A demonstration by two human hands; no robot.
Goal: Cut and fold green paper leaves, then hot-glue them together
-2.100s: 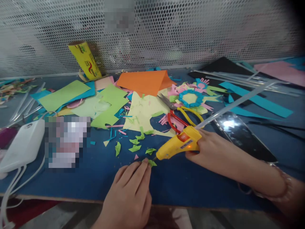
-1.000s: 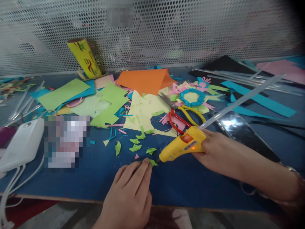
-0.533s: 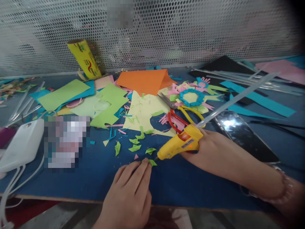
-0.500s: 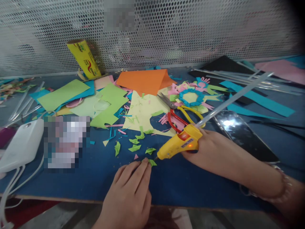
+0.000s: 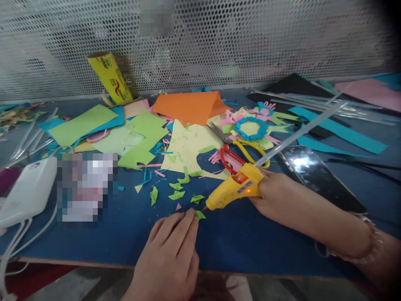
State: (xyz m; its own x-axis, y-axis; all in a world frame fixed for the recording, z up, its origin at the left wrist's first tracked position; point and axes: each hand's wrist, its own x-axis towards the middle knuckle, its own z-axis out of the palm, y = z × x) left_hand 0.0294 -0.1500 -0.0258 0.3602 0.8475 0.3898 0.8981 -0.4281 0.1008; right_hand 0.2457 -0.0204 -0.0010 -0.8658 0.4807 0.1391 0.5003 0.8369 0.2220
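Note:
My right hand [image 5: 272, 188] is closed around a yellow hot glue gun [image 5: 232, 190], its orange light lit. A long clear glue stick [image 5: 300, 133] juts out of the gun's back, up and to the right. The nozzle points left, at a small folded green paper piece [image 5: 200, 215]. My left hand [image 5: 171, 246] rests on the table with its fingers together, the tips holding that piece down and partly hiding it. Just beyond lie several similar green paper pieces [image 5: 176, 195]. Scissors [image 5: 233, 144] with red and yellow handles lie behind the gun.
Coloured paper sheets and scraps cover the back of the blue table [image 5: 115, 246], near a blue-rimmed paper flower [image 5: 250, 127]. A phone [image 5: 322, 179] lies under my right forearm's far side. At left sits a white power bank [image 5: 29, 190] with cables. A perforated metal panel [image 5: 200, 54] stands behind.
The glue gun has tilted slightly, with its stick's far end shifting left and a little down. My left hand stays on the green paper piece.

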